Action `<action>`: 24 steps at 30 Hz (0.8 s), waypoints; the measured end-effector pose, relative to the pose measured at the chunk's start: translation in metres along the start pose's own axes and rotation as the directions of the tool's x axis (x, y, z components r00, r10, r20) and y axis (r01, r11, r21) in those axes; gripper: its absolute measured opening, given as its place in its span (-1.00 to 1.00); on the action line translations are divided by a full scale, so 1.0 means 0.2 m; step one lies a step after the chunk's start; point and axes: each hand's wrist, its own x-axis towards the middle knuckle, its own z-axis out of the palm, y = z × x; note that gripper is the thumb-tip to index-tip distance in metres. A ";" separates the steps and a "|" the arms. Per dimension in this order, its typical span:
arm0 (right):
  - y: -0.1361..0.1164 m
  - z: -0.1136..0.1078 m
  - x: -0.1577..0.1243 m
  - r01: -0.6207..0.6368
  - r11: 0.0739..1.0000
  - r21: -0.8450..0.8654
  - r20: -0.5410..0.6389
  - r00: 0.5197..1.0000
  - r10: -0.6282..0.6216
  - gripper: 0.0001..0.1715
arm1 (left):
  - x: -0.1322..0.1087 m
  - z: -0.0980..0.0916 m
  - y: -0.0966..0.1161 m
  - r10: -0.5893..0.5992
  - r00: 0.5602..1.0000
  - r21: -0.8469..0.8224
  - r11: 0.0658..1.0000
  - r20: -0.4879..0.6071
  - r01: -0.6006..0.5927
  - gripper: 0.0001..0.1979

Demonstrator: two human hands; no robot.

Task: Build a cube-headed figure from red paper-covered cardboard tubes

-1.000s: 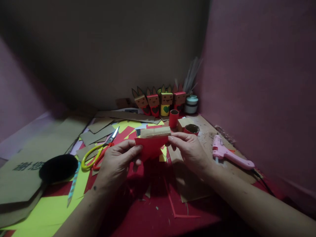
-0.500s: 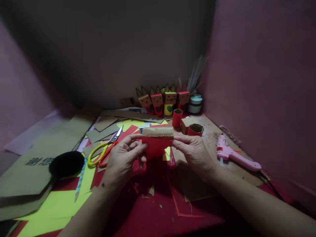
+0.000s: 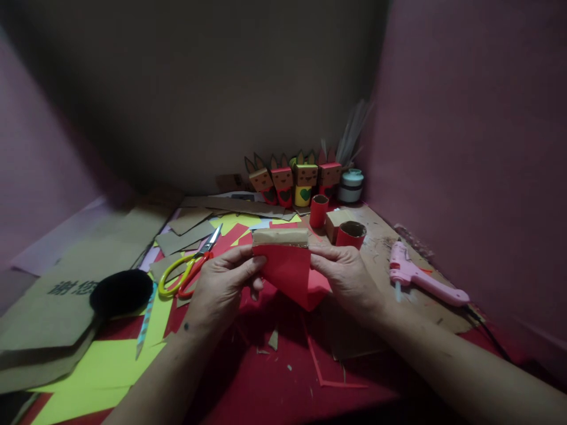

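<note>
Between my hands is a small cardboard box [image 3: 280, 237] with red paper [image 3: 287, 268] against its near side. My left hand [image 3: 228, 277] pinches the left edge of the red paper and cardboard between thumb and fingers. At the right edge, my right hand [image 3: 348, 277] pinches the same piece. A loose part of the red paper hangs down in a point below the box. To the left of my left hand lie scissors [image 3: 190, 268] with yellow and red handles. Two red tubes, a near one [image 3: 351, 235] and a far one [image 3: 319, 211], stand beyond my right hand.
A pink glue gun [image 3: 420, 277] with a cord rests at the right. Several cardboard figures with ears [image 3: 305, 177] stand at the back beside a light-blue jar [image 3: 351, 186]. Yellow paper [image 3: 101, 366], a pencil [image 3: 146, 321], a black oval object [image 3: 120, 293] and cardboard [image 3: 48, 283] lie left.
The red paper has turned, so its face now catches light and a pointed flap shows below the box. Both hands keep their pinch and have barely shifted.
</note>
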 end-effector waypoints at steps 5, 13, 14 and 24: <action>0.00 0.00 -0.01 0.009 1.000 -0.004 0.022 1.000 -0.009 -0.79 | 0.00 -0.01 0.00 0.024 0.999 0.047 0.999 -0.026 -0.023 -0.75; -0.04 -0.02 -0.02 0.060 0.988 -0.141 0.033 0.998 -0.055 -0.75 | 0.00 -0.02 -0.02 0.075 0.995 0.037 0.997 -0.071 -0.072 -0.71; -0.04 -0.01 -0.02 0.063 0.988 -0.144 0.022 0.998 -0.061 -0.75 | 0.00 -0.02 -0.01 0.069 0.995 0.040 0.997 -0.075 -0.066 -0.70; -0.03 0.02 -0.03 0.054 0.989 -0.138 -0.035 0.998 -0.059 -0.79 | -0.03 0.00 0.01 0.092 0.994 0.129 0.988 -0.054 -0.085 -0.80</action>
